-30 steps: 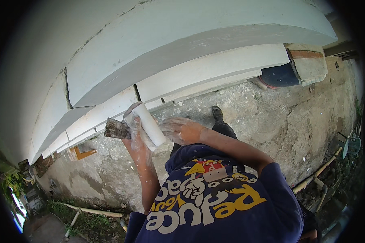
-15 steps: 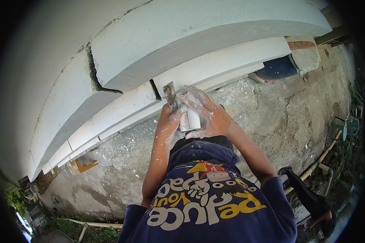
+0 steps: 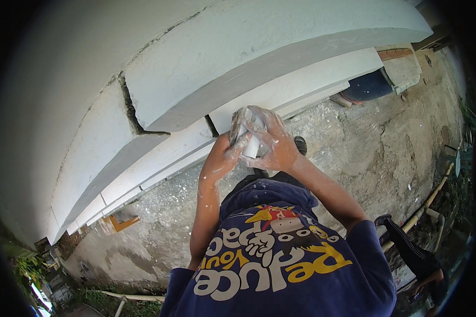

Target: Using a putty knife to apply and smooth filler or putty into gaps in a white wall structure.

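Head view, hands: the left hand (image 3: 226, 156) and the right hand (image 3: 276, 141) meet in front of the body, both coated in pale dust or paste.
White roll (image 3: 252, 148): held up between the two hands, beside the front edge of the lower white ledge (image 3: 307, 79), just right of the dark gap (image 3: 211, 126) in it; its lower end shows below the fingers, the rest is largely covered. Whether it touches the ledge, I cannot tell.
Left fingers: closed in, thumb laid along the roll's left side; the hidden ones behind cannot be made out.
Right fingers: bent over the roll's upper part and slightly spread, gripping it from the right, with the thumb low near its bottom end.
Scraper (image 3: 236, 126): its grey, smeared blade slants upward at the left hand, close against the roll; the handle is hidden, so the exact hold on it is unclear.
Change at the roll: a second ago the right hand was apart and the left carried roll and scraper alone; the right has since closed on the roll, and the blade, then pointing out leftward, now stands up beside it.
Meaning for the work: the roll appears steadied from both sides, while neither hand looks free for anything else.
Upper ledge (image 3: 280, 58): a jagged crack (image 3: 128, 103) runs down to its lower left corner.
Floor (image 3: 365, 142): rough grey concrete; another person's leg (image 3: 407, 245) now shows at lower right, absent a second ago.
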### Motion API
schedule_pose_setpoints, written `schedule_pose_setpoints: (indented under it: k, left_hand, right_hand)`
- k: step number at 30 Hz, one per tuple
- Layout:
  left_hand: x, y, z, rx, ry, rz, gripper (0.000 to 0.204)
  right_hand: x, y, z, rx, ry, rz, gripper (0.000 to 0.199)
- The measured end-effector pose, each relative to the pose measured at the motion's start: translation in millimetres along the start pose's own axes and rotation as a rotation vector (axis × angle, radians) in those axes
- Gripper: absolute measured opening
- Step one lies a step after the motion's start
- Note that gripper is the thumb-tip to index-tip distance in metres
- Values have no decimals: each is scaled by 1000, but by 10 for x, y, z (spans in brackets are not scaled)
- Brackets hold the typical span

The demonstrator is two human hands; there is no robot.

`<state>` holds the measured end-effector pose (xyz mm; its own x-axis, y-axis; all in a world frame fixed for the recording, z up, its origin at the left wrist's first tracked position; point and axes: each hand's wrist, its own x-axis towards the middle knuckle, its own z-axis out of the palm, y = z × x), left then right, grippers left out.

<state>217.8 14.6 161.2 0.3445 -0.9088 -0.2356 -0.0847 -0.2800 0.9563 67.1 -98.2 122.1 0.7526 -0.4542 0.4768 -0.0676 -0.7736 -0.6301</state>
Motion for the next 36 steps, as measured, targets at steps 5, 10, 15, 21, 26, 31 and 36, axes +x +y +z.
schedule_pose_setpoints:
  k: [5,10,15,21,26,31,36]
  left_hand:
    - [26,17,-142,-9,21,-184,40]
    - [-8,-101,-236,-42,163,-170,45]
    - [102,-177,-300,-66,157,-160,39]
    - [215,-270,-236,8,261,-60,29]
    - [194,-171,-316,-102,215,-168,23]
    - [219,-201,-255,-12,219,-70,22]
    - [197,-258,-323,-72,150,-66,30]
  right_hand:
    - [220,324,-184,-305,181,242,67]
    - [251,647,-22,-545,360,432,61]
    - [265,404,-17,-442,90,271,56]
    - [371,486,-78,-549,185,425,53]
    - [328,557,-170,-509,92,395,58]
    - [434,345,129,-545,110,504,58]
    - [323,482,-90,-517,150,422,50]
